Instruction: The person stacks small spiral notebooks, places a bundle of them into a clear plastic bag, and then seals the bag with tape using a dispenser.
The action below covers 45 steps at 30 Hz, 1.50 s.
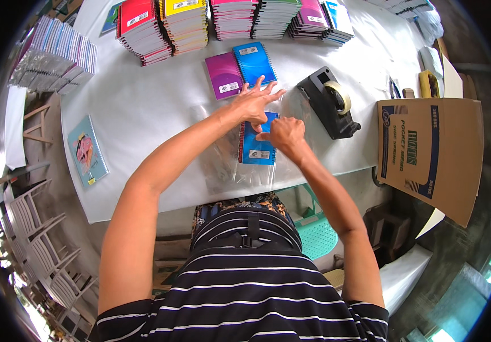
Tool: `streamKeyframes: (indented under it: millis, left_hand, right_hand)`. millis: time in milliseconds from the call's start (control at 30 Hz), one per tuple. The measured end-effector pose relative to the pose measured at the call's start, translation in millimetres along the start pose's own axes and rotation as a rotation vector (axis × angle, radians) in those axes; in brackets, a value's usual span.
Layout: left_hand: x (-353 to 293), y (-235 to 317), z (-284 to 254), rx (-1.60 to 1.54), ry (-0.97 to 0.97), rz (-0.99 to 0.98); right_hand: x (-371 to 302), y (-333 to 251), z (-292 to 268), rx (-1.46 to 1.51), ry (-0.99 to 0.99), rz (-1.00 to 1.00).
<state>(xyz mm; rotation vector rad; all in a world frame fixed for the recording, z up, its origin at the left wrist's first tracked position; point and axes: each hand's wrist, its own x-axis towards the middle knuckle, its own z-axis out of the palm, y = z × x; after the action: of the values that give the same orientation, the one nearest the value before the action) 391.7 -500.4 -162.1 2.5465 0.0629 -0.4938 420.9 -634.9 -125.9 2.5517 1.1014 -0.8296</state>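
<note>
Both hands were over the blue notebook near the middle of the table's near side, with clear plastic spread about it. The left hand had its fingers fanned apart at the notebook's far end, its thumb pointing down toward the cover; the right hand came in from the right, fingers curled together and thumb reaching left over the cover. Whether either hand pinched the plastic could not be told, nor whether the notebook lay inside it or on top. Good work here probably called for a light, steady thumb on the cover, so that the notebook stayed square, while the other hand smoothed the plastic outward without creasing it. The coil along the left edge seemed the likeliest place to snag, so a gentle pull there would have been wise. Care was also due on the far side, where the spread fingers came close to the purple notebook and another blue one, and on the right, where the tape dispenser stood near.
</note>
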Motion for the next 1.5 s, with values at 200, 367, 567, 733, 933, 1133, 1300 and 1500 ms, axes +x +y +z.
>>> streamKeyframes:
  millis: [200,367,567,733,933,1133,1300,1500]
  left_hand:
    - [-48,0,-7,-0.019,0.443,-0.014]
    - [-93,-20,67,-0.408,0.513,-0.332]
    - [-131,22,61,-1.046,0.371,-0.165]
    - [-147,41,58,-1.198,0.658,0.126]
    - [-132,44,36,-0.337,0.712,0.134]
    - [-144,69,-45,0.280,0.500,0.376]
    - [-168,43,-7,-0.616,0.905,0.139]
    - [-148,40,60,-0.415,0.818,0.075]
  right_hand:
    - [-8,34,34,0.287,0.098,0.061]
    - [-15,26,60,0.855,0.247,-0.116]
    - [-42,35,66,1.544,0.140,-0.207]
    - [-68,28,50,1.311,0.516,-0.528]
    - [-44,57,71,1.117,0.523,-0.540]
    - [-68,80,37,1.196,0.608,-0.736]
    - [-75,86,52,1.169,0.733,-0.712]
    - [-71,68,65,1.015,0.715,-0.718]
